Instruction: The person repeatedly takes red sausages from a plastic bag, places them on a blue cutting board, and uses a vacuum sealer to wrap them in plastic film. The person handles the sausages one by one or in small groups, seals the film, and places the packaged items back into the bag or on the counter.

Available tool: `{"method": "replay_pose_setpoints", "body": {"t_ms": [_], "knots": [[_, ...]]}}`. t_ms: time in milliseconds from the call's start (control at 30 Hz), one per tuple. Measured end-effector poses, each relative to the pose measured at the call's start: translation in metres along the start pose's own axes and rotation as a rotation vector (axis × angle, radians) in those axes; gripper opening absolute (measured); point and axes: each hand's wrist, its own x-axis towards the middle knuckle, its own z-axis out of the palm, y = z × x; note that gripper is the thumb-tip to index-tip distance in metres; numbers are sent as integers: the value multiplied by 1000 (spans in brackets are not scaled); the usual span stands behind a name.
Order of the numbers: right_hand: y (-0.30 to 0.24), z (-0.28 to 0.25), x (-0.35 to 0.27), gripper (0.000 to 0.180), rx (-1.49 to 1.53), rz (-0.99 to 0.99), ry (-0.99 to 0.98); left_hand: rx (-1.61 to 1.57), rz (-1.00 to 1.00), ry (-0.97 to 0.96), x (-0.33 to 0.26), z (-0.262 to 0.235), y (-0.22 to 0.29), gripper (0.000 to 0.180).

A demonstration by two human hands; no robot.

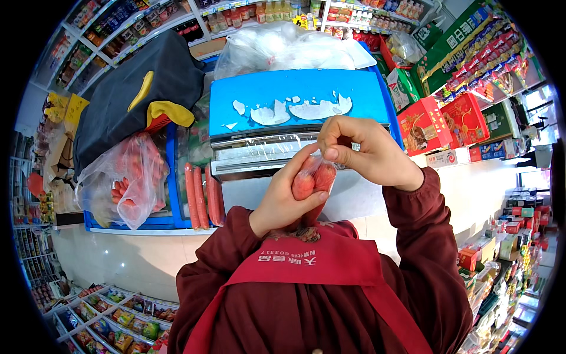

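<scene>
My left hand point(282, 199) is wrapped around a small clear plastic bag of red sausages point(312, 182), held upright in front of my chest. My right hand point(368, 152) pinches the top of that bag between thumb and fingers, just above the sausages. Both hands hover over the front edge of a blue-topped sealing machine point(295, 97). Three long red sausages point(204, 197) lie side by side to the left of my hands. Further left sits a big clear bag of red sausages point(127, 183).
A dark cloth with yellow gloves point(159, 106) lies at the back left. Crumpled clear bags point(283, 47) sit behind the machine. Red gift boxes point(442, 121) stand at the right. Shop shelves with packaged goods ring the counter, and a snack rack point(118, 318) stands lower left.
</scene>
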Motion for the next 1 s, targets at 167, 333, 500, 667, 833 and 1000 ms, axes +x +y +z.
{"method": "replay_pose_setpoints", "body": {"t_ms": [167,333,500,667,833,1000], "knots": [[0,9,2,13,3,41,96,-76,-51,16,2,4,-2,75],[10,27,13,11,-433,-125,344,-149,-137,-34,3,2,-5,73],[34,27,21,14,-362,-6,398,-94,-83,61,-4,1,-5,75],[64,55,-1,12,-160,113,379,-182,-70,130,-7,5,-12,76],[78,64,-16,4,166,242,343,-151,-145,84,-1,2,-15,53],[81,54,-24,14,363,225,186,-148,-163,18,4,-6,-17,45]]}}
